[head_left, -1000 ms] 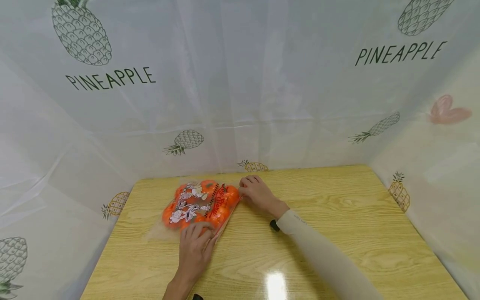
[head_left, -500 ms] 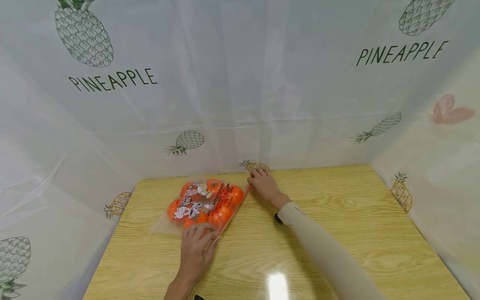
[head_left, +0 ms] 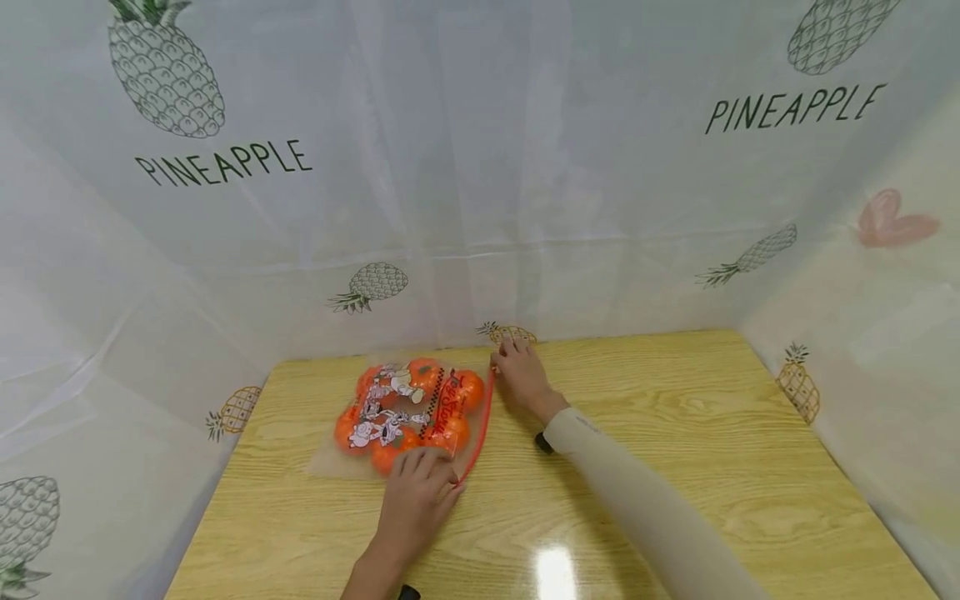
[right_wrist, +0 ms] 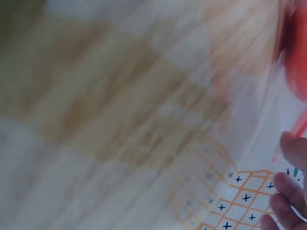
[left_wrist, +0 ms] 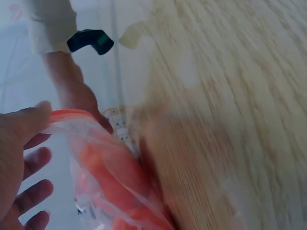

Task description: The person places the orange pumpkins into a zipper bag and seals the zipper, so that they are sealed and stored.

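Note:
A clear zip bag [head_left: 442, 408] with white cartoon figures and "Toy Story" printed on it lies at the left of the wooden table. Several round orange things [head_left: 468, 388] fill it, seen through the plastic. A red zip strip [head_left: 483, 421] runs along its right-hand edge, bowed outward. My left hand [head_left: 422, 496] pinches the near end of that strip; in the left wrist view the thumb [left_wrist: 33, 122] lies over the red edge. At the far end my right hand [head_left: 521, 375] pinches the strip's other corner, the thumb [right_wrist: 293, 147] showing against it.
A white sheet [head_left: 480, 208] printed with pineapples hangs behind the table [head_left: 675, 433] and along both sides. The bag's far side lies close to the table's back edge. A black band [head_left: 543, 443] shows at the right wrist.
My right hand shifted away toward the back right, then slightly left. My left hand moved right with its end of the bag, and the taut red edge now bows outward.

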A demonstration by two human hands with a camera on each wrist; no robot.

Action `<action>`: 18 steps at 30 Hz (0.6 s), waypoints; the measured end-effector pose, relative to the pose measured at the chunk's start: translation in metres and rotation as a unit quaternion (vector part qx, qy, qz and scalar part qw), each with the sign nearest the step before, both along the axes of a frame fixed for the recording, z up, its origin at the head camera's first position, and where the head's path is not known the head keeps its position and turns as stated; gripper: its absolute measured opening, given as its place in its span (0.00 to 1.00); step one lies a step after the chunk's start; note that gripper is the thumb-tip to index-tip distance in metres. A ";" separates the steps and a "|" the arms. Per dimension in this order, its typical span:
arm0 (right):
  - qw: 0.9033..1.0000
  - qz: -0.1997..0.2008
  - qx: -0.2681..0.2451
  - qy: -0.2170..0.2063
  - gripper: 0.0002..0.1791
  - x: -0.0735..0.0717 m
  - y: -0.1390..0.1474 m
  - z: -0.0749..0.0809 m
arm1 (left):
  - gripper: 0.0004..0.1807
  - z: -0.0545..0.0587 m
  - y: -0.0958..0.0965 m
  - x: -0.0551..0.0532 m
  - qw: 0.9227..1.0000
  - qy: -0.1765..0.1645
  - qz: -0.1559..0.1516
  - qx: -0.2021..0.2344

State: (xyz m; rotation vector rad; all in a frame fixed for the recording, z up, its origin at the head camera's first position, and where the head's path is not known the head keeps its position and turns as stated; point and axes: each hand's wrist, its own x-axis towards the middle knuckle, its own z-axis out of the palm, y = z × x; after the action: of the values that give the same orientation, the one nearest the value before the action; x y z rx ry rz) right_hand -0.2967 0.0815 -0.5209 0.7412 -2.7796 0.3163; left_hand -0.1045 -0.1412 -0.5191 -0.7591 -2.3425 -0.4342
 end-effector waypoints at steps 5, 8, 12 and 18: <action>0.998 0.011 -0.062 0.000 0.16 0.013 0.009 -0.005 | 0.22 -0.007 0.013 -0.002 0.999 -0.020 0.014 -0.047; 0.997 0.005 -0.078 -0.015 0.21 0.024 0.018 -0.006 | 0.21 -0.009 0.021 -0.003 0.996 -0.037 0.028 -0.071; 0.996 -0.009 -0.083 -0.038 0.23 0.040 0.028 -0.004 | 0.20 -0.008 0.028 -0.003 0.993 -0.054 0.041 -0.092; 0.994 -0.015 -0.100 -0.039 0.25 0.062 0.052 -0.004 | 0.21 -0.008 0.022 0.000 0.992 -0.089 0.032 -0.085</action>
State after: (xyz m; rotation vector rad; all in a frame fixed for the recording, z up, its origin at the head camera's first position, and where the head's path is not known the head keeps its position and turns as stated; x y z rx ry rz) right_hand -0.2349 0.1340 -0.5253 0.6509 -2.7731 0.6205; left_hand -0.1047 -0.1189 -0.5275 -0.7489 -2.5894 -0.2867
